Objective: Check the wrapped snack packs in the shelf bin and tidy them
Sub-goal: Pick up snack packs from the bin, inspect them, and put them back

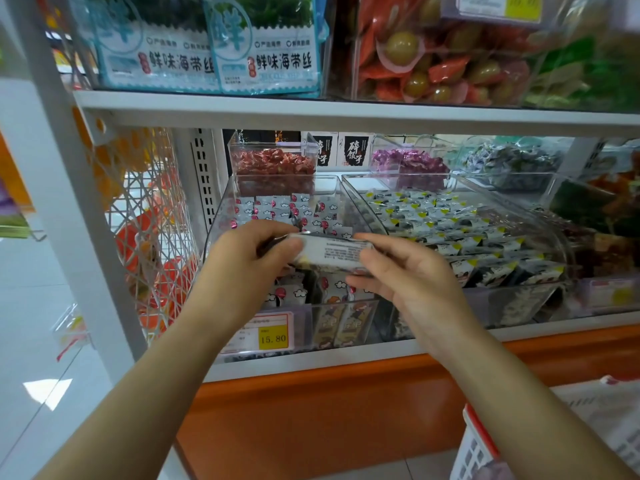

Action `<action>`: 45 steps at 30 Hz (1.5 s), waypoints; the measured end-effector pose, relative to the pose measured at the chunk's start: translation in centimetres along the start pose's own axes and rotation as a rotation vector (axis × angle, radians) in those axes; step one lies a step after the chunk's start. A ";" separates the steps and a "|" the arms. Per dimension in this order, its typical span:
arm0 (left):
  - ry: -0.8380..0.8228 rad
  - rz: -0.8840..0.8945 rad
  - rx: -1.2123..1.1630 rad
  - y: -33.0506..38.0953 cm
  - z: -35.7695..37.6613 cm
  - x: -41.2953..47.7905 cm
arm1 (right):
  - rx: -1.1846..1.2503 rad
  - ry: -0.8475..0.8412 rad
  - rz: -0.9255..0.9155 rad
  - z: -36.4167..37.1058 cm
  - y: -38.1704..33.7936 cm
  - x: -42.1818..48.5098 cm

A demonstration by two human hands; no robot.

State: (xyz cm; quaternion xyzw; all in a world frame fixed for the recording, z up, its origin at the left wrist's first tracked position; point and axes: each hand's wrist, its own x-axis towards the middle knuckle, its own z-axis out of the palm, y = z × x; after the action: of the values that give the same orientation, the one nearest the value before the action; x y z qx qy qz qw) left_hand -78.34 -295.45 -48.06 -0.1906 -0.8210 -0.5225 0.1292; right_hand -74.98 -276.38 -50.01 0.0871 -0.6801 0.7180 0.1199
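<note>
Head view, centre frame: checking step in hand. Grips one wrapped snack pack [332, 250] at both ends, left hand [242, 258] and right hand [410, 271] fingers curled round it, printed back upward, just above the clear shelf bin [224, 206]. Next probably calls for reading the print, then setting it back squarely among the rows of packs [298, 210].

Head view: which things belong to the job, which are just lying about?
Job: left hand, right hand, held pack, bin, binned packs.
Lying about: seaweed bags, price tag, red sweets, basket.
</note>
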 end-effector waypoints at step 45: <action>-0.221 0.087 1.127 -3.0 -1.2 1.5 | -1.467 -0.258 -0.249 6.7 2.6 16.7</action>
State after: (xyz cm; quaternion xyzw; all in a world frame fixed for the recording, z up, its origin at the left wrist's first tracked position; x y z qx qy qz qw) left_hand -81.05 -297.39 -49.37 -0.1796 -0.9726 0.0244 0.1458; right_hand -92.01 -282.31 -47.31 0.1446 -0.9774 0.0462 0.1469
